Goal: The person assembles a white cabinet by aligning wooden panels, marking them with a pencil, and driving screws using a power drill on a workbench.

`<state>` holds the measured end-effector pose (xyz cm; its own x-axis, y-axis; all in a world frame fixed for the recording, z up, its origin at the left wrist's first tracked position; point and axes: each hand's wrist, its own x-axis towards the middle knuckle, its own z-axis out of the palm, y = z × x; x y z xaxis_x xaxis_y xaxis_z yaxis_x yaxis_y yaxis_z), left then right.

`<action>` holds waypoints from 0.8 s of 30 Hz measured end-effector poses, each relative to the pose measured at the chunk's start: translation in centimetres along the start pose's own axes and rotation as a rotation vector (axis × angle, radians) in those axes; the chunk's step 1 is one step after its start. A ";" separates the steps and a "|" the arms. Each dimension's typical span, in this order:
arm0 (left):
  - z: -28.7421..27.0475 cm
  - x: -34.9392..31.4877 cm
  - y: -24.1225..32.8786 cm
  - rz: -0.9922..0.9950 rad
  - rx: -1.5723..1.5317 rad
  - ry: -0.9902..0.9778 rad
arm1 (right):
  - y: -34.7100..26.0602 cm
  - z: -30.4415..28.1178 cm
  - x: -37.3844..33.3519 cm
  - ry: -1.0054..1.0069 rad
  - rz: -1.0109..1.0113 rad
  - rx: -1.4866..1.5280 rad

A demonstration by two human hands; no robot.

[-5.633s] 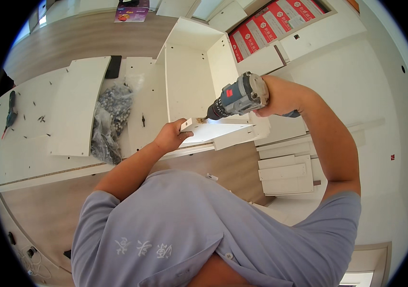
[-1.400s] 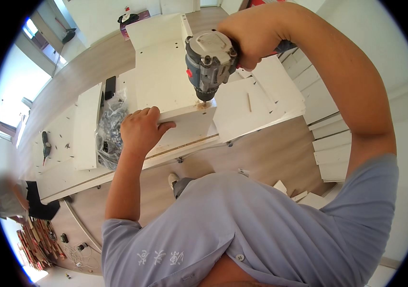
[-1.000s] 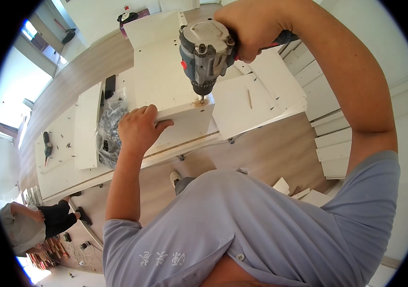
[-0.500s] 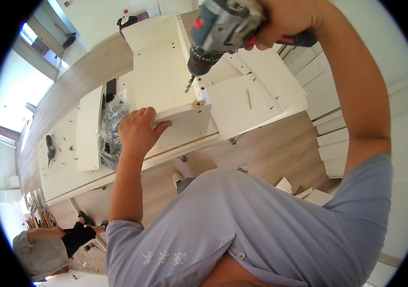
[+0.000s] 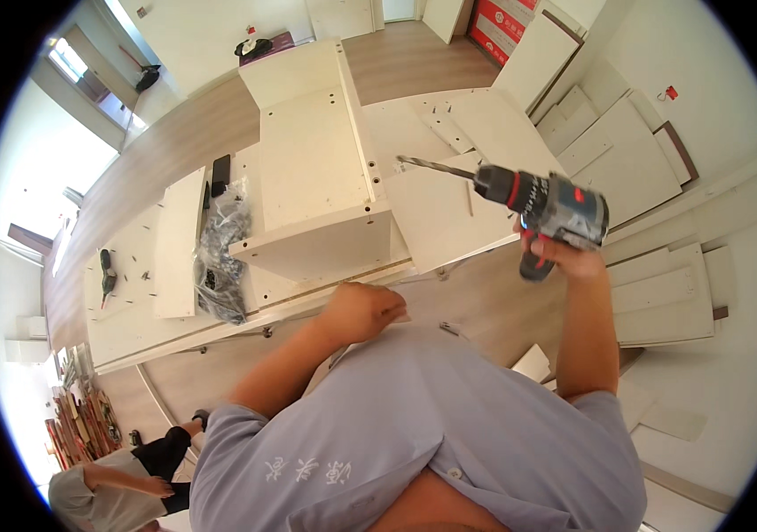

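My right hand (image 5: pixel 563 258) is closed round the grip of a cordless drill (image 5: pixel 578 213), held above the right side of the worktable. Its long twist bit (image 5: pixel 436 166) points left, apart from any panel. In front of my shirt, my left hand (image 5: pixel 362 312) has its fingers curled in; what they hold, if anything, is hidden. Beyond it stands a partly assembled white cabinet (image 5: pixel 307 177). Its near upright panel (image 5: pixel 329 248) has dark holes along the upper edge by the right corner.
Left of the cabinet lie a clear bag of hardware (image 5: pixel 223 253), a loose white panel (image 5: pixel 180 248) and a green-and-black tool (image 5: pixel 107 273). White boards (image 5: pixel 431 208) are stacked to its right, others (image 5: pixel 662 288) lean by the right wall. Another person (image 5: pixel 121 483) is at lower left.
My right hand has brought the drill down and right, away from the cabinet corner, its bit now pointing left. My left hand has let go of the cabinet panel and drawn back toward my shirt.
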<state>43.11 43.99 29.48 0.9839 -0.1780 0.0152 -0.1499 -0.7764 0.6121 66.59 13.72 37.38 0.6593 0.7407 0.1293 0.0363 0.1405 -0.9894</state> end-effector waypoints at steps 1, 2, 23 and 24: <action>-0.1 -0.1 -0.2 0.005 -0.083 0.167 | 1.4 0.2 -1.3 0.022 -0.026 0.083; -0.1 -0.1 -0.1 -0.048 -0.219 0.193 | 2.6 0.6 -2.5 0.065 -0.004 0.134; -10.6 4.0 -1.9 -0.451 0.683 0.163 | 24.6 5.0 1.4 0.310 0.123 -0.580; -10.5 4.2 -1.9 -0.462 0.685 0.167 | 25.1 5.1 1.8 0.327 0.126 -0.653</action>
<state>48.54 51.07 36.70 0.9542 0.2977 0.0305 0.2985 -0.9540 -0.0286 64.82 21.90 13.15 0.8744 0.4773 0.0868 0.3176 -0.4280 -0.8461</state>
